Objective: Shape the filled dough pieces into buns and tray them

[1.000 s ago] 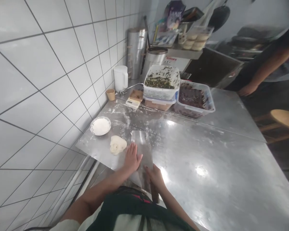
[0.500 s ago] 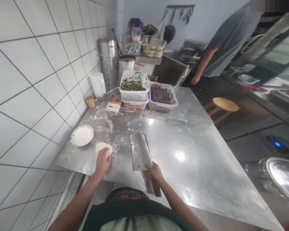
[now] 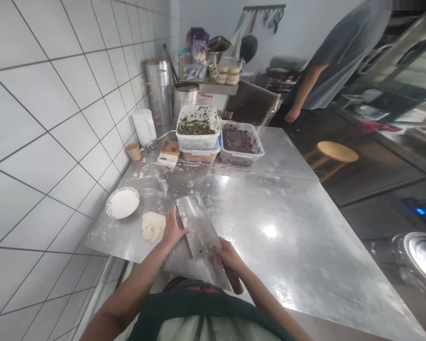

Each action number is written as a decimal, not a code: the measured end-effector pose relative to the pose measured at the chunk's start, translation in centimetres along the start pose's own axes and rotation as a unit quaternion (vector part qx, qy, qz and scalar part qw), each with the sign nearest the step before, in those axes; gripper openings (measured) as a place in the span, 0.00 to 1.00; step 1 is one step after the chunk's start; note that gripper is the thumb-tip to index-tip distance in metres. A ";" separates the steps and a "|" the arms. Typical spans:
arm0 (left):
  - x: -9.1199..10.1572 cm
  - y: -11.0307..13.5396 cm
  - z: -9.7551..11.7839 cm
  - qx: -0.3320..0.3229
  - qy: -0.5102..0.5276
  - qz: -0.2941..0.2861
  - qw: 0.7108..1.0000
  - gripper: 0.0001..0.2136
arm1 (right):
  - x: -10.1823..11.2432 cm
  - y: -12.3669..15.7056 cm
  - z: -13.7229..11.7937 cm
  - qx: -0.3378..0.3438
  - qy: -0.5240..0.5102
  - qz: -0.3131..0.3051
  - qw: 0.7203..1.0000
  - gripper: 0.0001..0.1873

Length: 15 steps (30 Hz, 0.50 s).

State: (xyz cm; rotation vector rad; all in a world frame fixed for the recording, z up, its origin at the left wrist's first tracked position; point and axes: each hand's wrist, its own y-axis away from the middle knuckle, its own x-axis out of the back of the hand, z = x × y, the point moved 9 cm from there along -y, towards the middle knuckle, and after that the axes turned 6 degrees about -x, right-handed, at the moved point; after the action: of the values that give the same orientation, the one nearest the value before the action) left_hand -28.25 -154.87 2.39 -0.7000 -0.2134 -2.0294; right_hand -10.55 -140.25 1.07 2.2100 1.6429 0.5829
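My right hand [image 3: 230, 258] is wrapped around the wooden handle of a wide cleaver [image 3: 199, 227], gripping where the handle meets the blade. Its flour-marked blade lies tilted over the steel table, tip pointing away and to the left. At the blade's left edge is my left hand [image 3: 172, 229], fingers stretched and thumb apart; the thumb reaches the blade, perhaps touching it. A soft lump of pale dough [image 3: 152, 226] rests on the table just left of that hand. Beyond it sits a patterned bowl of white flour [image 3: 122, 202].
Tubs of chopped green filling [image 3: 198, 127] and dark paste [image 3: 238, 140] stand at the back, near a small scale [image 3: 168, 158], a paper cup [image 3: 133, 151] and a white jug [image 3: 144, 125]. Tiled wall [image 3: 71, 142] borders the left. Another person [image 3: 323, 71] stands behind a wooden stool [image 3: 337, 152].
My left hand has let go of the dough and moved right to the cleaver's blade. The blade has swung its far end to the left. The other person's arm has shifted slightly right.
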 end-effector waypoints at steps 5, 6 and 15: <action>0.0 -2.2 -2.3 0.101 0.156 0.020 0.982 0.45 | 0.3 0.6 -0.1 -0.002 -0.005 -0.030 1.000 0.18; 0.0 -2.6 -2.6 0.110 0.172 0.028 0.979 0.43 | 0.3 0.8 -0.1 -0.006 -0.005 -0.037 0.999 0.18; -0.2 -2.7 -5.8 0.228 0.351 0.146 0.897 0.14 | 0.4 1.5 0.8 -0.015 -0.012 -0.074 0.997 0.19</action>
State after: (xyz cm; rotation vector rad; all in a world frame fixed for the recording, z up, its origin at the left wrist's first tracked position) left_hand -32.74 -155.66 -2.17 0.2946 -0.1358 -1.7208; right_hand -8.82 -140.32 1.13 2.0447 1.7563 0.5359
